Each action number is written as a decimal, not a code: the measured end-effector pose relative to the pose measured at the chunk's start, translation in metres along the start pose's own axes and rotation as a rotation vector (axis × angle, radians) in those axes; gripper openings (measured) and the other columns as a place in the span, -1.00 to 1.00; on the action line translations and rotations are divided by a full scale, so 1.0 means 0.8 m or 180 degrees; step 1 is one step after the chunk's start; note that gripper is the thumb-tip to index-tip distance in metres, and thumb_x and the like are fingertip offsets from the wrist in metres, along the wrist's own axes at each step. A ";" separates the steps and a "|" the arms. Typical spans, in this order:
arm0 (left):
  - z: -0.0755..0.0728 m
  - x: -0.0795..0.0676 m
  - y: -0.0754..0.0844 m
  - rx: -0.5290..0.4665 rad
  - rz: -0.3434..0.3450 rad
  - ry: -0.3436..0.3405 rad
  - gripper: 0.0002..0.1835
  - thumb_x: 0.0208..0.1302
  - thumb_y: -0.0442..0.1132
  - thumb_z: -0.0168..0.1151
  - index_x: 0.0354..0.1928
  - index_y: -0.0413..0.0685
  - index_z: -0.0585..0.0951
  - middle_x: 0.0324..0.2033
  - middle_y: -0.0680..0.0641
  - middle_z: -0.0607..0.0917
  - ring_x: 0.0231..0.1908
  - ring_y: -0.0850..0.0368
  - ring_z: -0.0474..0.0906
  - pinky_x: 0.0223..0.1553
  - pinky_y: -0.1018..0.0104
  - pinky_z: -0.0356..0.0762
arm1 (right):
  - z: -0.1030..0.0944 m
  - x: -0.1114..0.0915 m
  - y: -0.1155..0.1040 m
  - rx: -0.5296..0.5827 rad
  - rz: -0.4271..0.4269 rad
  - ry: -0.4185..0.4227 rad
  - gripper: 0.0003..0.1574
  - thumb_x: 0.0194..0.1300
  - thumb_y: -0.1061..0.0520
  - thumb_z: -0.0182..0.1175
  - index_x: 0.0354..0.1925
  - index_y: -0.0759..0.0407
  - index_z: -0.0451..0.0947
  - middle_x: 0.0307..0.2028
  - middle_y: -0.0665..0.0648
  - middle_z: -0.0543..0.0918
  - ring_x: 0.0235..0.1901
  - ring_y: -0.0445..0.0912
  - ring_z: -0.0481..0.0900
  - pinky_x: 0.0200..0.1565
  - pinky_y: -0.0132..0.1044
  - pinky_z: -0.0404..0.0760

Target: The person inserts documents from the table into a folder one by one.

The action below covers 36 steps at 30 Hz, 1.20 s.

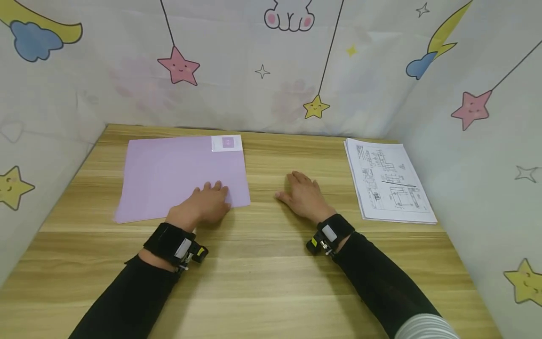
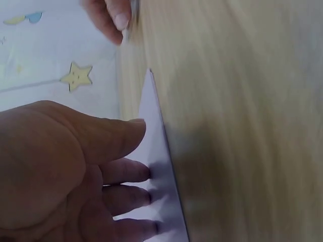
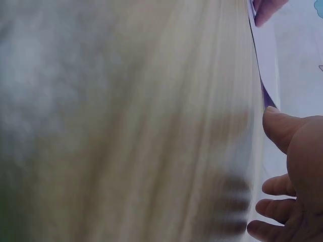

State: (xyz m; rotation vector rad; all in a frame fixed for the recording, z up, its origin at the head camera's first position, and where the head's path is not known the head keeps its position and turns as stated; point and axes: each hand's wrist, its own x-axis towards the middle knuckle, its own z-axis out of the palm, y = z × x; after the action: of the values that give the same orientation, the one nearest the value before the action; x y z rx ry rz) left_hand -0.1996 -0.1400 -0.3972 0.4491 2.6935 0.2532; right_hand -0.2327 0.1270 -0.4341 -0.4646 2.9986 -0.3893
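Observation:
A flat lilac folder (image 1: 169, 172) with a white label (image 1: 227, 143) at its upper right corner lies on the left of the wooden table. My left hand (image 1: 208, 203) rests its fingertips on the folder near the front right edge. The left wrist view shows those fingers (image 2: 132, 198) touching the lilac surface, the thumb held apart. My right hand (image 1: 304, 195) is right of the folder, low over the bare wood, fingers extended and holding nothing. In the right wrist view the fingers (image 3: 275, 209) are spread; whether they touch the table is unclear.
A stack of white papers (image 1: 387, 181) printed with technical drawings lies at the table's right side, a thin dark line across the top sheet. White cloth walls (image 1: 237, 99) with star and cloud prints border the back and sides of the table (image 1: 262, 282).

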 end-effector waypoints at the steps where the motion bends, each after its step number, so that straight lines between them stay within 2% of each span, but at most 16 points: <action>1: 0.001 -0.001 0.007 0.0022 0.0031 -0.0011 -0.39 0.28 -0.09 -0.16 0.29 -0.29 0.11 0.34 -0.38 0.07 0.29 -0.38 -0.10 0.24 -0.36 -0.02 | 0.000 -0.001 -0.002 0.0009 -0.0001 -0.0007 -0.05 0.15 -0.39 -0.12 0.29 0.19 0.09 0.33 0.27 0.17 0.30 0.12 0.07 0.22 0.32 0.13; 6: 0.005 -0.002 0.027 0.0055 0.0286 -0.0141 -0.44 0.30 -0.16 -0.21 0.31 -0.22 0.11 0.36 -0.33 0.04 0.30 -0.34 -0.14 0.26 -0.32 -0.02 | 0.001 -0.009 -0.016 0.0027 -0.0197 -0.0078 -0.06 0.16 -0.38 -0.12 0.31 0.17 0.05 0.34 0.26 0.16 0.31 0.09 0.04 0.22 0.30 0.13; 8: 0.001 -0.003 0.029 0.0097 0.0340 -0.0167 -0.47 0.30 -0.18 -0.23 0.30 -0.18 0.15 0.36 -0.28 0.09 0.30 -0.31 -0.09 0.22 -0.37 0.02 | 0.002 -0.014 -0.025 -0.0007 -0.0428 -0.0128 -0.06 0.17 -0.38 -0.14 0.32 0.15 0.03 0.35 0.24 0.13 0.33 0.08 0.00 0.22 0.31 0.14; 11: -0.012 -0.001 0.022 0.0157 0.0346 -0.0083 -0.50 0.28 -0.22 -0.21 0.27 -0.13 0.23 0.31 -0.23 0.25 0.26 -0.25 0.10 0.12 -0.45 0.12 | 0.005 -0.022 -0.039 -0.0114 -0.0816 -0.0255 -0.04 0.18 -0.39 -0.18 0.35 0.13 -0.05 0.38 0.20 0.08 0.35 0.06 -0.06 0.21 0.33 0.13; 13: -0.022 0.003 0.011 0.0206 0.0303 0.0053 -0.51 0.25 -0.22 -0.15 0.24 -0.13 0.28 0.26 -0.21 0.35 0.20 -0.24 0.22 0.05 -0.45 0.22 | 0.007 -0.027 -0.048 -0.0206 -0.1025 -0.0384 -0.03 0.18 -0.40 -0.21 0.36 0.10 -0.10 0.40 0.15 0.04 0.36 0.05 -0.11 0.21 0.36 0.09; 15: -0.032 0.010 -0.004 0.0156 0.0186 0.0150 -0.48 0.23 -0.17 -0.08 0.24 -0.14 0.27 0.25 -0.24 0.35 0.18 -0.27 0.24 0.03 -0.46 0.23 | 0.009 -0.033 -0.057 -0.0303 -0.1145 -0.0519 -0.02 0.18 -0.42 -0.24 0.37 0.07 -0.15 0.41 0.11 0.00 0.37 0.04 -0.15 0.22 0.38 0.03; 17: -0.042 0.018 -0.024 0.0072 0.0009 0.0202 -0.41 0.22 -0.09 -0.04 0.27 -0.16 0.22 0.30 -0.29 0.24 0.22 -0.33 0.12 0.07 -0.49 0.16 | 0.011 -0.037 -0.064 -0.0397 -0.1226 -0.0623 -0.01 0.18 -0.44 -0.28 0.38 0.05 -0.18 0.42 0.08 -0.03 0.37 0.04 -0.17 0.22 0.40 -0.01; 21: -0.051 0.026 -0.072 -0.0119 -0.0412 0.0253 -0.20 0.18 0.10 -0.03 0.34 -0.19 0.00 0.36 -0.39 -0.06 0.29 -0.42 -0.23 0.08 -0.60 -0.14 | 0.015 -0.045 -0.073 -0.0470 -0.1302 -0.0696 -0.01 0.18 -0.45 -0.31 0.38 0.04 -0.19 0.43 0.05 -0.06 0.37 0.03 -0.19 0.22 0.41 -0.04; 23: -0.049 0.028 -0.090 -0.0163 -0.0520 0.0274 -0.12 0.15 0.19 -0.04 0.35 -0.18 -0.06 0.36 -0.43 -0.14 0.28 -0.46 -0.34 0.06 -0.62 -0.20 | 0.017 -0.049 -0.074 -0.0465 -0.1343 -0.0688 -0.01 0.18 -0.46 -0.32 0.38 0.04 -0.19 0.43 0.05 -0.05 0.37 0.03 -0.19 0.22 0.40 -0.03; 26: -0.040 0.026 -0.102 -0.0229 -0.0555 0.0214 -0.01 0.08 0.28 -0.02 0.36 -0.18 -0.13 0.35 -0.47 -0.21 0.27 -0.47 -0.40 0.06 -0.62 -0.22 | 0.016 -0.052 -0.070 -0.0434 -0.1354 -0.0658 -0.02 0.18 -0.45 -0.32 0.38 0.05 -0.17 0.42 0.07 -0.04 0.37 0.03 -0.19 0.21 0.41 -0.02; 28: -0.035 0.025 -0.101 -0.0251 -0.0520 0.0148 0.01 0.05 0.29 0.01 0.36 -0.17 -0.13 0.34 -0.48 -0.22 0.27 -0.46 -0.39 0.05 -0.62 -0.16 | 0.015 -0.052 -0.063 -0.0410 -0.1309 -0.0618 -0.02 0.18 -0.45 -0.32 0.37 0.06 -0.16 0.42 0.08 -0.03 0.37 0.03 -0.17 0.21 0.41 -0.01; 31: -0.032 0.018 -0.088 -0.0224 -0.0440 0.0006 0.00 0.04 0.28 0.04 0.35 -0.19 -0.09 0.33 -0.51 -0.19 0.27 -0.47 -0.32 0.05 -0.60 -0.08 | 0.010 -0.050 -0.046 -0.0384 -0.1148 -0.0596 -0.01 0.18 -0.46 -0.34 0.37 0.07 -0.17 0.42 0.09 -0.04 0.37 0.04 -0.17 0.21 0.41 -0.02; 36: -0.029 -0.004 -0.046 0.0050 -0.0215 -0.0119 -0.09 0.05 0.19 0.10 0.30 -0.26 0.08 0.27 -0.56 0.02 0.23 -0.47 -0.06 0.06 -0.51 0.10 | 0.003 -0.044 -0.015 -0.0372 -0.0751 -0.0497 0.01 0.17 -0.46 -0.31 0.36 0.13 -0.12 0.41 0.14 0.00 0.36 0.08 -0.14 0.19 0.42 0.02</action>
State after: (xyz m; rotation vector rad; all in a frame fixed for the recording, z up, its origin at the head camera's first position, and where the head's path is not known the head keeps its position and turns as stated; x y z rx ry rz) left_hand -0.2164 -0.1782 -0.3838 0.3631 2.6700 0.2026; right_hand -0.1951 0.1260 -0.4321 -0.8231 2.8324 -0.1829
